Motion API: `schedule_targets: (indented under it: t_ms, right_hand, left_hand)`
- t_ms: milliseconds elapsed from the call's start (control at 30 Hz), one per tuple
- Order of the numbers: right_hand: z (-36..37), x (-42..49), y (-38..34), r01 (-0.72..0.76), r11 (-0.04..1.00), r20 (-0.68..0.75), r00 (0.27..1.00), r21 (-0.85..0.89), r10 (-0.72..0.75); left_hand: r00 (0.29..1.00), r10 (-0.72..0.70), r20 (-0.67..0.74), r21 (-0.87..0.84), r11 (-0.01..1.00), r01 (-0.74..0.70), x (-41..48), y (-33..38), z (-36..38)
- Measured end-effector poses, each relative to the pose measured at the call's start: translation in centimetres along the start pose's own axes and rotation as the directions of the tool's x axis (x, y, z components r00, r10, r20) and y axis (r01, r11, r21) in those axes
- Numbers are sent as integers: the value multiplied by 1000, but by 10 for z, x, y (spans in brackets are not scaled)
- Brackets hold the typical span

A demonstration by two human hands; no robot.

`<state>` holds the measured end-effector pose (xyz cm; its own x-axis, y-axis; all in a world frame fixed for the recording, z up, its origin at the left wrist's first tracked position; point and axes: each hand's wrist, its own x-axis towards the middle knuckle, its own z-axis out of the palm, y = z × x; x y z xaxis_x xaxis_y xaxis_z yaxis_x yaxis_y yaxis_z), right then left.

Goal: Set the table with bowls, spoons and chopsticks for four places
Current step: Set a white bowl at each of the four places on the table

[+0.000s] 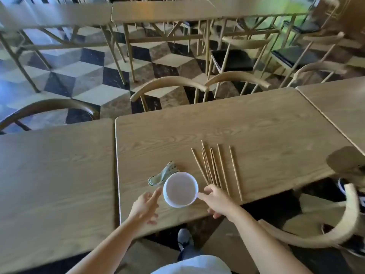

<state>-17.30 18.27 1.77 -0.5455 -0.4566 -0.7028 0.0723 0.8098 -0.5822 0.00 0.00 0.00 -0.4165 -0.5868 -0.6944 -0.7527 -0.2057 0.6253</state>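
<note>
A white bowl [180,189], possibly a stack, stands near the front edge of the middle wooden table [246,125]. Patterned ceramic spoons [165,173] lie nested just behind and left of it. Several wooden chopsticks [216,167] are spread out to its right. My left hand [146,207] hovers just left of the bowl with fingers apart, holding nothing. My right hand [218,200] reaches the bowl's right rim with its fingertips; whether they grip the rim is unclear. Its knuckles are close to the near ends of the chopsticks.
A second table [55,184] adjoins on the left, a third [339,107] at the right. Curved-back chairs stand behind the table [167,86] and at my right [335,230]. More tables and chairs fill the checkered floor beyond.
</note>
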Motion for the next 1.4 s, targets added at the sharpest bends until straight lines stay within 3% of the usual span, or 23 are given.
schedule_targets:
  t_ms: [100, 300, 500, 700, 1100, 1267, 1400]
  right_hand:
    - [-1, 23, 0, -56, 978, 8, 998, 199, 56]
    - [1, 70, -9, -233, 842, 253, 960, 486, 120]
    - [13, 85, -14, -350, 833, 389, 903, 428, 180]
    - [37, 84, -13, -429, 727, 458, 871, 536, 176]
    - [72, 39, -37, -318, 747, 401, 913, 584, 75]
    - [130, -12, -46, -260, 779, 382, 924, 571, 29]
    - [198, -67, -52, -248, 826, 467, 884, 507, -21]
  left_hand:
    - [990, -140, 11, -231, 963, 139, 10, 3, 18]
    - [966, -248, 77, -398, 880, 258, 19, 16, 44]
    - [947, -313, 76, -539, 786, 303, 32, 22, 68]
    - [924, -371, 86, -727, 611, 314, 36, 26, 77]
    - [942, -304, 144, -839, 468, 279, -11, 5, 39]
    - [943, -310, 123, -879, 408, 249, -54, -44, -6]
    - [955, -292, 48, -918, 365, 158, -107, -110, -51]
